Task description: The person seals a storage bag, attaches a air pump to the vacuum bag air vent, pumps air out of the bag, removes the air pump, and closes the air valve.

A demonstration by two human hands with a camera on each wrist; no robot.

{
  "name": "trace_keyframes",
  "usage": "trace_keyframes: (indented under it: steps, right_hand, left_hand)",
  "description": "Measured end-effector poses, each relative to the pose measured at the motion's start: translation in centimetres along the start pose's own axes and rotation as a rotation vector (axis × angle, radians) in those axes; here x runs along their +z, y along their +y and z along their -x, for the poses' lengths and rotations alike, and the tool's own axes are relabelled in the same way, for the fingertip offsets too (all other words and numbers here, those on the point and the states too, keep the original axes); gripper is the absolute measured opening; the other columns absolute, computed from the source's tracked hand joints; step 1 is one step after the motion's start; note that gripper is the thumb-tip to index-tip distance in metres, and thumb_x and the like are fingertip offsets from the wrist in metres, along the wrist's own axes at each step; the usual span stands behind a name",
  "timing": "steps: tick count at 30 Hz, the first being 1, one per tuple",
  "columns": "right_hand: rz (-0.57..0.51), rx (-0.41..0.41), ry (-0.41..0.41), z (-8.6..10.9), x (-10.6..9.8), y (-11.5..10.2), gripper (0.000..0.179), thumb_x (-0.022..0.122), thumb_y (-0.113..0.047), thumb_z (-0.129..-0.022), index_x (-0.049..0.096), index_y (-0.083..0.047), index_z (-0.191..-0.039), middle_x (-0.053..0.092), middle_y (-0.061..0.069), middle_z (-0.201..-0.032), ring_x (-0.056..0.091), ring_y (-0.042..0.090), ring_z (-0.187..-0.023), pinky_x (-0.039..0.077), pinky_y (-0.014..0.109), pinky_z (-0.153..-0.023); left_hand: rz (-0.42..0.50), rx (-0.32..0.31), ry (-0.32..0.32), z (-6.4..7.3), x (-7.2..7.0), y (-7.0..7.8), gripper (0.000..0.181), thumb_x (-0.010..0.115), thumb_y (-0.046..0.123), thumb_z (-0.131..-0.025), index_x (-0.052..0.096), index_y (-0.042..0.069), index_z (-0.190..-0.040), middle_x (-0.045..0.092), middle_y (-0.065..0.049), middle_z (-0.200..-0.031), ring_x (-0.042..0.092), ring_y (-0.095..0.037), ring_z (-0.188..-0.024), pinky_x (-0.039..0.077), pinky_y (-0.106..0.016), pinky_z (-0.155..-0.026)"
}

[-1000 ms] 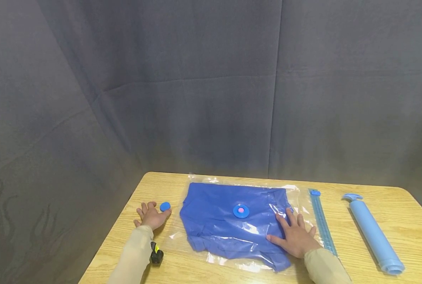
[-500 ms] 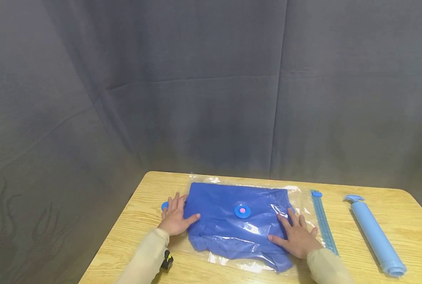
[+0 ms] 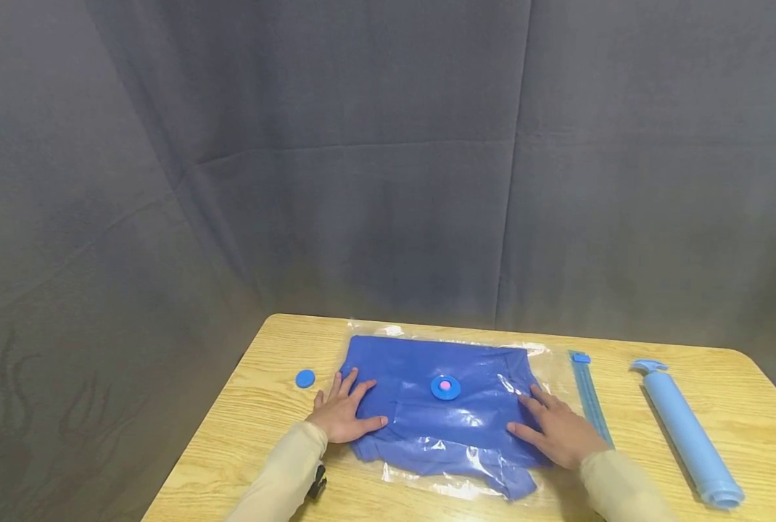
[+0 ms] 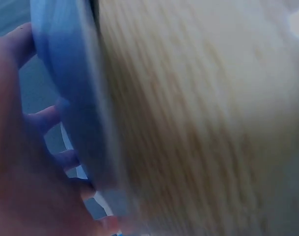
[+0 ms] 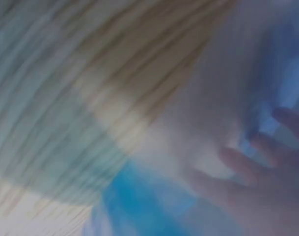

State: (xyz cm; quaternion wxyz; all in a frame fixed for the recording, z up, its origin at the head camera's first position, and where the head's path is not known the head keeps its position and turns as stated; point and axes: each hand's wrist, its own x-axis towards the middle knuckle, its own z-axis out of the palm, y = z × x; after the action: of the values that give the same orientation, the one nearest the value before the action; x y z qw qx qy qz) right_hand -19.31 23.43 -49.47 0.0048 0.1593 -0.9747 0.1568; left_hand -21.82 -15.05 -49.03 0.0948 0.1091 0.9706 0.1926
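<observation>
A clear plastic vacuum storage bag (image 3: 397, 471) lies flat on the table with folded blue cloth (image 3: 420, 362) inside. Near its middle sits a round blue valve (image 3: 445, 388) with a pink centre. My left hand (image 3: 339, 417) rests on the bag's left side, fingers spread. On the right side my right hand (image 3: 564, 431) lies with its fingers on the bag, by the blue zip strip (image 3: 592, 399) and its slider (image 3: 580, 357). Both wrist views are blurred; the left hand (image 4: 36, 162) touches the bag there, and the right hand (image 5: 267, 182) appears at the lower right.
A round blue cap (image 3: 305, 378) lies on the wooden table (image 3: 231, 435), left of the bag. To the right lies a light blue hand pump (image 3: 691, 435) with a T-shaped handle. A dark grey curtain (image 3: 375, 181) hangs behind the table.
My left hand has moved right from beside the blue cap onto the bag's left side, leaving the cap on the table. My right hand has shifted slightly to the right on the bag.
</observation>
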Motion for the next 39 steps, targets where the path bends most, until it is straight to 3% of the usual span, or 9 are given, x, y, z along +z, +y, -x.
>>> trace_keyframes:
  steps: [5, 11, 18, 22, 27, 30, 35, 37, 39]
  right_hand:
    - [0.032, -0.026, 0.001, 0.0, -1.1, 0.9, 0.065, 0.057, -0.054, -0.091, 0.06, 0.002, -0.123, 0.052, 0.031, -0.133, 0.054, 0.052, -0.114, 0.047, 0.061, -0.091]
    - [0.044, 0.009, -0.007, 0.0, -2.5, 2.9, 0.051, 0.059, -0.047, -0.091, 0.065, -0.002, -0.114, 0.066, 0.02, -0.113, 0.064, 0.041, -0.101, 0.052, 0.058, -0.08]
    - [0.111, 0.143, -0.087, 0.8, -6.1, 6.2, 0.053, 0.06, -0.044, -0.091, 0.062, 0.0, -0.119, 0.067, 0.023, -0.111, 0.064, 0.042, -0.094, 0.049, 0.063, -0.072]
    - [0.157, 0.202, -0.041, 1.6, -7.5, 8.6, 0.054, 0.064, -0.042, -0.088, 0.06, 0.003, -0.118, 0.062, 0.029, -0.112, 0.06, 0.048, -0.092, 0.048, 0.064, -0.066]
    - [0.154, 0.307, 0.01, 3.1, -8.4, 10.9, 0.059, 0.065, -0.039, -0.087, 0.054, 0.007, -0.122, 0.053, 0.037, -0.115, 0.048, 0.056, -0.094, 0.043, 0.065, -0.065]
    - [0.131, 0.415, -0.022, 4.0, -8.7, 11.6, 0.068, 0.065, -0.04, -0.087, 0.042, 0.011, -0.126, 0.045, 0.041, -0.113, 0.044, 0.058, -0.095, 0.041, 0.067, -0.068]
    - [0.061, 0.685, -0.112, 4.6, -8.9, 12.0, 0.075, 0.062, -0.04, -0.087, 0.029, 0.016, -0.124, 0.039, 0.043, -0.107, 0.041, 0.063, -0.099, 0.041, 0.072, -0.078]
    - [0.039, 0.736, -0.139, 4.7, -8.8, 12.2, 0.077, 0.061, -0.041, -0.087, 0.028, 0.019, -0.122, 0.041, 0.042, -0.104, 0.044, 0.061, -0.096, 0.043, 0.069, -0.078]
    - [0.031, 0.736, -0.152, 4.9, -8.7, 12.5, 0.078, 0.06, -0.042, -0.087, 0.028, 0.022, -0.119, 0.044, 0.042, -0.099, 0.049, 0.057, -0.09, 0.046, 0.064, -0.074]
  left_hand:
    - [0.002, -0.01, -0.002, 0.2, 0.0, 0.2, 0.079, 0.06, 0.063, -0.083, 0.04, 0.021, -0.147, 0.017, -0.014, -0.161, 0.007, -0.045, -0.148, 0.013, -0.074, -0.108]
    - [0.01, -0.009, 0.001, 0.2, 0.0, 0.3, 0.079, 0.062, 0.063, -0.082, 0.042, 0.02, -0.146, 0.018, -0.015, -0.161, 0.008, -0.045, -0.148, 0.014, -0.075, -0.108]
    - [0.019, -0.006, 0.004, 0.0, 0.2, 0.3, 0.08, 0.062, 0.062, -0.081, 0.041, 0.02, -0.146, 0.018, -0.015, -0.161, 0.008, -0.046, -0.148, 0.013, -0.076, -0.107]
    - [0.033, -0.005, 0.003, 0.0, 0.1, 0.3, 0.08, 0.063, 0.062, -0.081, 0.041, 0.02, -0.146, 0.018, -0.015, -0.161, 0.008, -0.046, -0.147, 0.013, -0.076, -0.107]
    - [0.039, -0.005, 0.003, 0.0, 0.1, 0.1, 0.08, 0.063, 0.062, -0.081, 0.041, 0.02, -0.146, 0.017, -0.015, -0.161, 0.007, -0.046, -0.147, 0.013, -0.076, -0.107]
    - [0.033, -0.007, 0.001, -0.1, 0.2, 0.0, 0.081, 0.063, 0.062, -0.081, 0.04, 0.021, -0.146, 0.016, -0.015, -0.162, 0.006, -0.046, -0.148, 0.012, -0.076, -0.108]
    - [0.036, -0.005, -0.001, -0.1, 0.1, 0.0, 0.081, 0.063, 0.063, -0.081, 0.04, 0.021, -0.146, 0.016, -0.015, -0.161, 0.006, -0.046, -0.148, 0.012, -0.076, -0.108]
    - [0.039, -0.006, -0.002, -0.1, 0.1, 0.0, 0.081, 0.063, 0.062, -0.081, 0.04, 0.021, -0.146, 0.016, -0.015, -0.161, 0.006, -0.046, -0.147, 0.012, -0.076, -0.108]
    - [0.038, -0.008, -0.003, -0.2, 0.1, 0.0, 0.081, 0.063, 0.063, -0.081, 0.04, 0.021, -0.147, 0.016, -0.015, -0.162, 0.006, -0.046, -0.148, 0.011, -0.076, -0.108]
